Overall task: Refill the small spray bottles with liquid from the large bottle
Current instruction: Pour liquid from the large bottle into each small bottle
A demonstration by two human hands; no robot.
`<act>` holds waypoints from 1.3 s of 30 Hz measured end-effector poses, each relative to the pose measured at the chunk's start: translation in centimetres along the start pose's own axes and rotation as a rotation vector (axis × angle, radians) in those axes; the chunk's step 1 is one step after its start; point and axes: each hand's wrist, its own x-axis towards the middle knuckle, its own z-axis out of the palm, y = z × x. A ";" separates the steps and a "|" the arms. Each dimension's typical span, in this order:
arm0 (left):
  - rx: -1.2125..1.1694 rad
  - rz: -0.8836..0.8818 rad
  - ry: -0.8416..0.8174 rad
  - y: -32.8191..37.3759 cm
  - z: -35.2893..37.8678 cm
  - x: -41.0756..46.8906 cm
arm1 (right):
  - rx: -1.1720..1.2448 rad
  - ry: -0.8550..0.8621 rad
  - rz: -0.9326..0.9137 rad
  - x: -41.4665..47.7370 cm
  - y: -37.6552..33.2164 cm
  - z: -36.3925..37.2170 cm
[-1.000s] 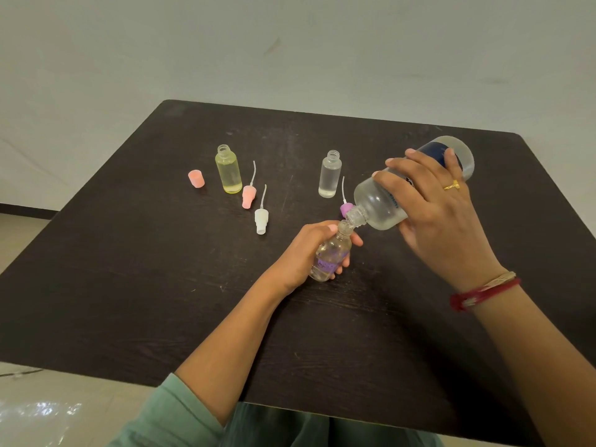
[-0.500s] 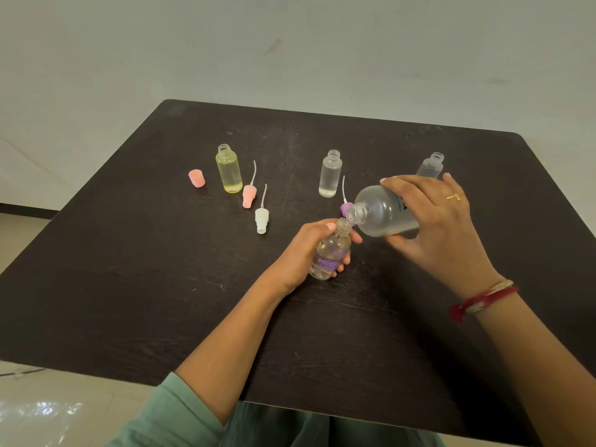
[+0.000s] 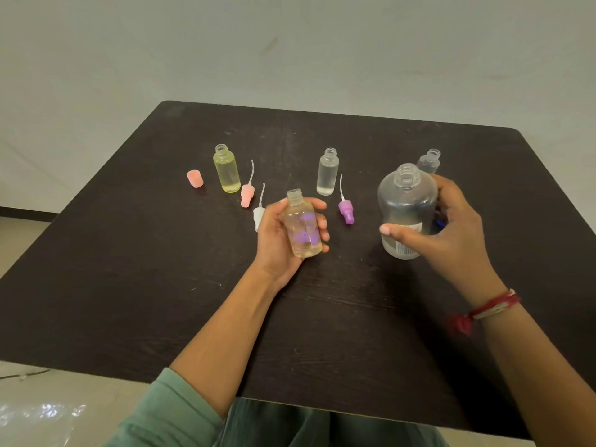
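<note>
Two hands are busy: the right hand (image 3: 451, 227) wraps fingers and thumb round the big bottle (image 3: 407, 208), upright with its mouth open, and the left hand (image 3: 280, 237) grips a small bottle (image 3: 303, 225) with a purple label, open too, a little left of the big bottle. A purple spray top (image 3: 346, 210) lies on the dark table (image 3: 129, 269) between those two bottles, one clear small bottle (image 3: 429, 161) stands just behind the big bottle, and a yellow bottle (image 3: 226, 168) stands far to its left.

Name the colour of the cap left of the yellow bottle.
Small plastic cap: pink, head view.
</note>
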 end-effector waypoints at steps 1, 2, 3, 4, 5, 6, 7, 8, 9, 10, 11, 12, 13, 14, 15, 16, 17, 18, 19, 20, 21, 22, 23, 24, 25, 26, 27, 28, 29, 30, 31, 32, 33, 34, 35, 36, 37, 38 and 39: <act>-0.019 0.000 0.013 0.1 0.0 0.0 | 0.004 0.003 0.013 0.0 0.1 -0.1; -0.028 0.002 0.020 0.2 -0.1 0.0 | 0.005 0.008 0.024 0.0 0.1 -0.1; -0.030 0.005 0.024 0.2 -0.1 0.0 | 0.005 0.011 0.031 0.0 0.2 -0.1; -0.030 0.008 0.026 0.2 -0.1 0.0 | 0.004 0.013 0.034 0.0 0.2 -0.1; -0.026 0.009 0.026 0.1 -0.1 0.0 | 0.004 0.014 0.034 0.0 0.2 0.0; -0.021 0.011 0.025 0.1 -0.2 0.0 | 0.007 0.015 0.033 0.1 0.3 0.0; -0.015 0.012 0.021 0.1 -0.2 0.0 | 0.010 0.018 0.036 0.1 0.3 0.1; -0.011 0.012 0.018 0.1 -0.2 0.0 | 0.015 0.021 0.038 0.1 0.2 0.1; -0.003 0.012 0.014 0.1 -0.2 0.1 | 0.019 0.026 0.038 0.1 0.2 0.2; 0.014 0.013 0.009 0.1 -0.2 0.1 | 0.020 0.030 0.033 0.1 0.2 0.3; 0.044 0.014 0.000 0.0 -0.2 0.1 | 0.016 0.035 0.020 0.1 0.0 0.3; 0.088 0.016 -0.016 -0.2 -0.2 0.1 | 0.006 0.036 -0.001 0.2 -0.1 0.3; 0.146 0.017 -0.042 -0.4 -0.1 0.0 | -0.012 0.034 -0.029 0.3 -0.2 0.4; 0.213 0.017 -0.081 -0.6 -0.1 0.0 | -0.040 0.031 -0.059 0.4 -0.3 0.4; 0.282 0.016 -0.127 -0.9 0.0 -0.1 | -0.079 0.026 -0.090 0.5 -0.4 0.6; 0.345 0.010 -0.175 -1.1 0.1 -0.1 | -0.128 0.021 -0.121 0.5 -0.5 0.7; 0.395 0.003 -0.214 -1.2 0.2 -0.2 | -0.176 0.017 -0.152 0.6 -0.6 0.9; 0.429 -0.001 -0.238 -1.3 0.2 -0.2 | -0.216 0.012 -0.185 0.6 -0.8 1.1; 0.446 0.001 -0.252 -1.3 0.2 -0.2 | -0.250 0.004 -0.216 0.7 -0.9 1.3; 0.452 0.005 -0.259 -1.3 0.2 -0.1 | -0.279 -0.003 -0.243 0.7 -1.1 1.4; 0.451 0.008 -0.261 -1.4 0.2 -0.1 | -0.307 -0.007 -0.267 0.7 -1.1 1.5; 0.448 0.008 -0.263 -1.4 0.2 -0.1 | -0.334 -0.013 -0.288 0.8 -1.1 1.5; 0.446 0.007 -0.265 -1.4 0.2 -0.1 | -0.360 -0.019 -0.307 0.8 -1.1 1.5; 0.447 0.008 -0.268 -1.4 0.2 -0.1 | -0.386 -0.023 -0.323 0.9 -1.2 1.5; 0.450 0.010 -0.271 -1.4 0.2 -0.1 | -0.413 -0.023 -0.338 1.0 -1.2 1.6; 0.452 0.009 -0.273 -1.4 0.2 -0.1 | -0.441 -0.020 -0.353 1.1 -1.2 1.6; 0.453 0.005 -0.272 -1.4 0.2 -0.1 | -0.470 -0.015 -0.367 1.2 -1.1 1.6; 0.451 0.000 -0.270 -1.4 0.2 -0.1 | -0.494 -0.011 -0.379 1.3 -1.1 1.6; 0.449 -0.003 -0.269 -1.4 0.2 -0.1 | -0.512 -0.008 -0.385 1.4 -1.1 1.6; 0.450 -0.003 -0.270 -1.3 0.1 -0.1 | -0.524 -0.006 -0.385 1.5 -1.1 1.6; 0.452 -0.002 -0.273 -1.4 0.1 -0.1 | -0.532 -0.008 -0.379 1.5 -1.1 1.6; 0.452 -0.002 -0.275 -1.3 0.1 -0.1 | -0.538 -0.011 -0.373 1.5 -1.1 1.5; 0.449 -0.004 -0.276 -1.3 0.1 -0.1 | -0.544 -0.015 -0.370 1.6 -1.1 1.5; 0.444 -0.007 -0.274 -1.3 0.1 -0.1 | -0.551 -0.019 -0.370 1.6 -1.1 1.5; 0.441 -0.011 -0.271 -1.3 0.1 -0.1 | -0.560 -0.022 -0.372 1.6 -1.1 1.4; 0.440 -0.013 -0.270 -1.3 0.1 -0.1 | -0.573 -0.025 -0.376 1.6 -1.1 1.4; 0.441 -0.015 -0.271 -1.3 0.1 -0.1 | -0.585 -0.028 -0.384 1.6 -1.0 1.3; 0.443 -0.016 -0.273 -1.3 0.1 -0.1 | -0.596 -0.028 -0.393 1.6 -1.0 1.3; 0.446 -0.018 -0.276 -1.3 0.0 -0.1 | -0.604 -0.027 -0.402 1.5 -1.0 1.3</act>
